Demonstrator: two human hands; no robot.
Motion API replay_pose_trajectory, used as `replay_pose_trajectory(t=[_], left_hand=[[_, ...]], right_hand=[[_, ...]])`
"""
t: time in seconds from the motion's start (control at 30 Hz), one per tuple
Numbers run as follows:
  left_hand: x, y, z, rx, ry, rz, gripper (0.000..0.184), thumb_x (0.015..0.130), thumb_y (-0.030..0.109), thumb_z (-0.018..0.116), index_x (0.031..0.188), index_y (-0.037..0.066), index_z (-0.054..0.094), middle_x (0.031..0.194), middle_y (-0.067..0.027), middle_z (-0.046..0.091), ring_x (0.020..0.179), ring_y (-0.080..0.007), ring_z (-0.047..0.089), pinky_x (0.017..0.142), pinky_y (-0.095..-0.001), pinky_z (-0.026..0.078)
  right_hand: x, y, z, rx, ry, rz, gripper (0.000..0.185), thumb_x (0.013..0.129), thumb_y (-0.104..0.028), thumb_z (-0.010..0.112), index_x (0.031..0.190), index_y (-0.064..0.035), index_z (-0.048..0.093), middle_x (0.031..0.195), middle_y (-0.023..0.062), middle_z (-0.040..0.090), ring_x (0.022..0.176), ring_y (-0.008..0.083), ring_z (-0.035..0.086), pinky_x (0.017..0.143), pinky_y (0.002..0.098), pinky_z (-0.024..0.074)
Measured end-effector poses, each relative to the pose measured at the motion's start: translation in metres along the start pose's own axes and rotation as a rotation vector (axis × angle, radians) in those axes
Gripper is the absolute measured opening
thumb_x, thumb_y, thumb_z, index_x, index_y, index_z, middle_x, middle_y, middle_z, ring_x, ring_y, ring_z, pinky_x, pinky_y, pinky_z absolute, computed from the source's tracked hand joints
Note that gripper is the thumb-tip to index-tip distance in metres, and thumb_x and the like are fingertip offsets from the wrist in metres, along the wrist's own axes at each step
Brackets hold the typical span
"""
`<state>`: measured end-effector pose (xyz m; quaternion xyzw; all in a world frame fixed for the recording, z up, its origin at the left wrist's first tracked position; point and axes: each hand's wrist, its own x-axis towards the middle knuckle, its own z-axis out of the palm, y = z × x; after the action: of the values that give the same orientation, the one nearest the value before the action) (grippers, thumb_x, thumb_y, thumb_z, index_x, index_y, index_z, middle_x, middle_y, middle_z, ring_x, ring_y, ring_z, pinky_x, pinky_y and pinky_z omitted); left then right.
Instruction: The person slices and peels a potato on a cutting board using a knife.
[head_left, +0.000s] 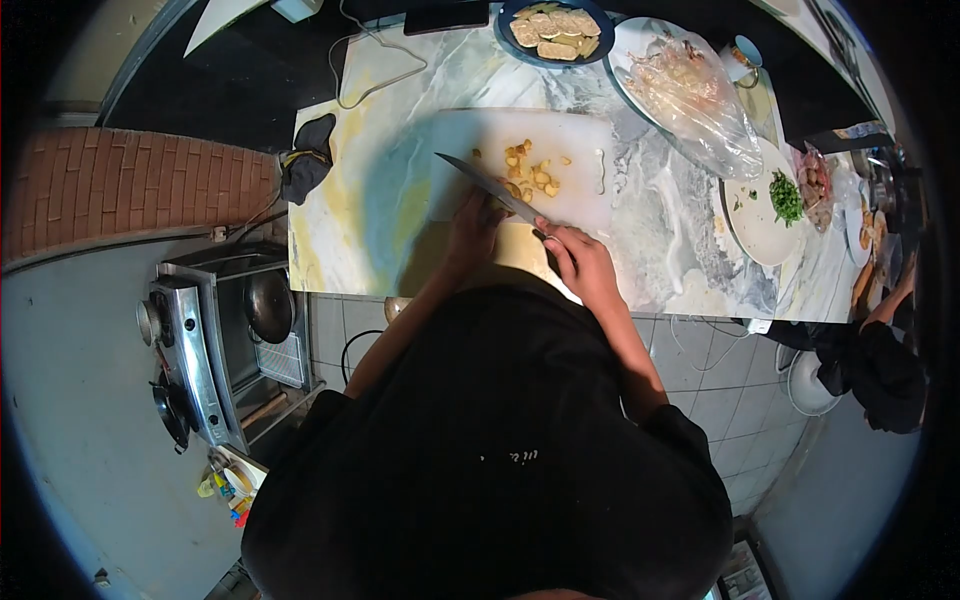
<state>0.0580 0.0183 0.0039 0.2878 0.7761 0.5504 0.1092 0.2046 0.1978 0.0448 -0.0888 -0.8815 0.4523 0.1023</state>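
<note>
My right hand (582, 262) is wrapped around the handle of a kitchen knife (490, 184), whose long blade points up and left across the white cutting board (585, 135). Small yellow-brown chopped pieces (543, 178) lie scattered on the board beyond the blade; their exact kind is unclear. Close to the near side of the blade, my left hand (474, 228) is in shadow at the board's front edge. Its fingers look curled in, and whatever they hold is hidden.
At the back stand a dark plate (512, 45) of pale slices and a large plate under a plastic bag (690, 95). A plate (750, 225) with chopped greens (786, 198) is at right. A black cloth (307, 160) lies left. Another person's sleeve (880, 375) shows far right.
</note>
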Motion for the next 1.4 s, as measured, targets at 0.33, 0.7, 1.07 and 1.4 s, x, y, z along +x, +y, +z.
replay_pose_trajectory(t=[0.33,0.7,1.07,1.4], left_hand=[[-0.005,-0.004,0.000,0.146,0.023,0.122,0.048,0.091,0.004,0.071,0.137,0.001,0.058,0.131,-0.0227,0.064,0.122,-0.0428,0.062,0.105,-0.0460,0.050],[0.003,0.018,0.004,0.110,0.107,0.147,0.045,0.090,0.013,0.079,0.130,0.003,0.061,0.128,-0.0206,0.063,0.114,-0.0385,0.066,0.098,-0.0449,0.054],[0.013,0.040,0.003,0.187,0.006,-0.196,0.046,0.084,0.020,0.086,0.121,0.000,0.066,0.106,-0.0170,0.065,0.085,-0.0296,0.066,0.076,-0.0414,0.055],[0.028,0.012,0.004,0.071,0.024,-0.165,0.052,0.083,0.014,0.084,0.130,0.001,0.066,0.104,-0.0130,0.068,0.084,-0.0223,0.066,0.075,-0.0380,0.055]], right_hand=[[0.026,0.010,0.009,0.070,0.065,-0.022,0.028,0.103,-0.018,0.063,0.129,-0.0112,0.072,0.105,0.0186,0.075,0.090,0.0397,0.071,0.080,0.0447,0.0569],[0.007,0.003,-0.017,0.114,-0.026,0.102,0.026,0.104,-0.014,0.063,0.127,-0.0048,0.071,0.119,0.0167,0.075,0.101,0.0379,0.074,0.088,0.0380,0.0562],[-0.012,0.006,-0.009,0.220,0.039,0.077,0.028,0.103,-0.014,0.064,0.128,-0.0056,0.071,0.116,0.0195,0.075,0.106,0.0396,0.072,0.093,0.0409,0.0556],[-0.008,0.011,-0.012,0.139,0.006,0.060,0.028,0.103,-0.014,0.063,0.129,-0.0075,0.072,0.114,0.0175,0.076,0.100,0.0373,0.073,0.088,0.0402,0.0579]])
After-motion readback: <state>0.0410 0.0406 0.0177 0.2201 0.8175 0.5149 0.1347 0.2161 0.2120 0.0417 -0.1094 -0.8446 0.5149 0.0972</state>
